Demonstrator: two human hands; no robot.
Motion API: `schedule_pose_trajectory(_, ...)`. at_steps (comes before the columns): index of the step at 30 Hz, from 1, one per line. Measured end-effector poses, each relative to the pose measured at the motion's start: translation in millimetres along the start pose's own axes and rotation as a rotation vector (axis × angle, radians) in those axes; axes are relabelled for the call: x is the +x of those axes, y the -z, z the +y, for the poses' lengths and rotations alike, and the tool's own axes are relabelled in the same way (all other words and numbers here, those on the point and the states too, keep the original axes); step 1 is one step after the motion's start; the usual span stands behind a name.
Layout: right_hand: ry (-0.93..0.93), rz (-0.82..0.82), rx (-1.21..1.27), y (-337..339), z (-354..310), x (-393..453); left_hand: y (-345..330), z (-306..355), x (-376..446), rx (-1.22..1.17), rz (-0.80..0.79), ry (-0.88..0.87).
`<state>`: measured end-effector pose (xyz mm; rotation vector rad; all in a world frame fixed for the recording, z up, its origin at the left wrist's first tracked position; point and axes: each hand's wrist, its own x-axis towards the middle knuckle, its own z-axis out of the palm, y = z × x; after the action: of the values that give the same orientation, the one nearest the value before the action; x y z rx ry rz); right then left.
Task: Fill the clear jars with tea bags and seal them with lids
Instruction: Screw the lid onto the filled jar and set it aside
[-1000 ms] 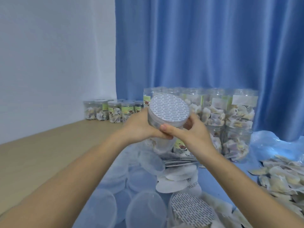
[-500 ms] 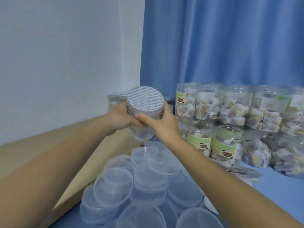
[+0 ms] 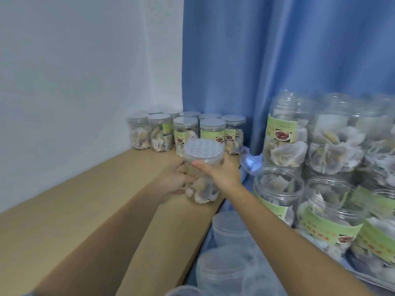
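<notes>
A clear jar (image 3: 202, 190) full of tea bags, closed with a lid (image 3: 204, 149) that has a printed foil top, is held upright over the far right part of a brown cardboard surface (image 3: 85, 210). My left hand (image 3: 174, 181) grips the jar's left side. My right hand (image 3: 220, 170) holds its right side just under the lid, thumb across the front. Whether the jar's base touches the cardboard I cannot tell.
Several lidded, labelled jars (image 3: 186, 133) stand grouped in the corner behind the held jar. Open jars with tea bags (image 3: 320, 174) are stacked at the right before a blue curtain (image 3: 277, 60). Loose clear lids (image 3: 230, 253) lie below the cardboard edge.
The view has swung left. Both hands have carried the lidded jar left and down, from in front of the stacked jars to the cardboard surface near the corner group.
</notes>
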<state>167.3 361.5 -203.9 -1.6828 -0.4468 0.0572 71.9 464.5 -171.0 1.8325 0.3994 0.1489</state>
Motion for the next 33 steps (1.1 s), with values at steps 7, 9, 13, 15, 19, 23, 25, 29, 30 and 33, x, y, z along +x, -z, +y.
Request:
schedule_pose_trajectory(7,-0.107,0.208,-0.065,6,15,68,-10,0,81,-0.01,-0.166,0.074)
schedule_pose_trajectory(9,-0.172,0.323,-0.045,10,16,84,-15,1,99,-0.001,-0.198,0.09)
schedule_pose_trajectory(13,-0.315,0.523,-0.037,16,17,113,-24,3,132,-0.1,-0.176,0.056)
schedule_pose_trajectory(15,-0.333,0.543,-0.044,16,19,127,-24,2,148,-0.128,-0.164,0.044)
schedule_pose_trajectory(19,-0.301,0.494,-0.119,12,26,148,-21,-5,176,-0.194,-0.12,0.053)
schedule_pose_trajectory(23,-0.282,0.411,-0.162,2,32,159,-16,-17,194,-0.261,-0.15,0.065)
schedule_pose_trajectory(25,-0.331,0.386,-0.181,-5,34,162,-16,-21,200,-0.306,-0.156,0.071)
schedule_pose_trajectory(29,-0.4,0.365,-0.219,-9,37,164,-18,-24,202,-0.302,-0.172,0.107)
schedule_pose_trajectory(30,-0.393,0.354,-0.22,-8,37,164,-18,-25,201,-0.3,-0.179,0.111)
schedule_pose_trajectory(33,-0.374,0.3,-0.222,-3,35,164,-20,-23,193,-0.268,-0.196,0.157)
